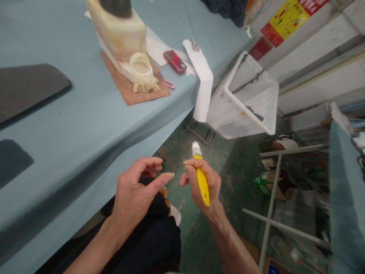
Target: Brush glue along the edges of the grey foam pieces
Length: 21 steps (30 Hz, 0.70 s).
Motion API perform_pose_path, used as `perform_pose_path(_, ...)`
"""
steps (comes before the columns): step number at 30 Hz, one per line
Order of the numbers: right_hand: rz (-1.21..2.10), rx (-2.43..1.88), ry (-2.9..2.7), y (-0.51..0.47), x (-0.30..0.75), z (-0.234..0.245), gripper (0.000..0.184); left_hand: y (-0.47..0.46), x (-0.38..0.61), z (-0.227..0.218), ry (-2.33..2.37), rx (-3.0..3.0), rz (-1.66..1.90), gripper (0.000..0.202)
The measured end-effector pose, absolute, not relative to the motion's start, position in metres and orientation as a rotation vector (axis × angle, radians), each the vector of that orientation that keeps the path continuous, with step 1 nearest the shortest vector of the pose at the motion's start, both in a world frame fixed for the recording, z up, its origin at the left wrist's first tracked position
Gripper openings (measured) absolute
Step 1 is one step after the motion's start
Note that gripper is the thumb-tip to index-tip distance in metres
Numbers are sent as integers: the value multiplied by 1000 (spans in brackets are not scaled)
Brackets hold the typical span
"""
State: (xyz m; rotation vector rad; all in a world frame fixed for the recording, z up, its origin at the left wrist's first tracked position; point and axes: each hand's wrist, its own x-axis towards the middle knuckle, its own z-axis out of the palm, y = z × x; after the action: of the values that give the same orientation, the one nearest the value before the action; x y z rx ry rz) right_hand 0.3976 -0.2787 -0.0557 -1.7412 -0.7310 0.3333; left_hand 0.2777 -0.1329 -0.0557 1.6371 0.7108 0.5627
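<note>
My right hand (202,179) is closed around a brush (203,184) with a yellow handle, its whitish head pointing away from me. Facing it is my left hand (139,186), fingers curved and apart, with nothing between them. Both are in front of the table edge, over my lap and the floor. A stained plastic glue container (122,42) with a dark top stands on a brown board (128,93) on the table. Crusty residue (146,85) clings below its round spout.
Blue-green cloth covers the table (85,110), where dark flat pieces (31,87) lie at left. A red device (175,61) sits near a paper strip (203,76) hanging over the edge. Beyond stand a white bin (228,114) and, at right, a metal rack (270,205).
</note>
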Motion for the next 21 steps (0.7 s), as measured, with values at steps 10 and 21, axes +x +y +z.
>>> perform_pose_path(10,-7,-1874,-784,-269,405,-57,23,-135,284,-41,664,499,251,41)
perform_pose_path(21,73,-1883,-896,-257,402,-53,9,-128,287,-28,604,300,189,49)
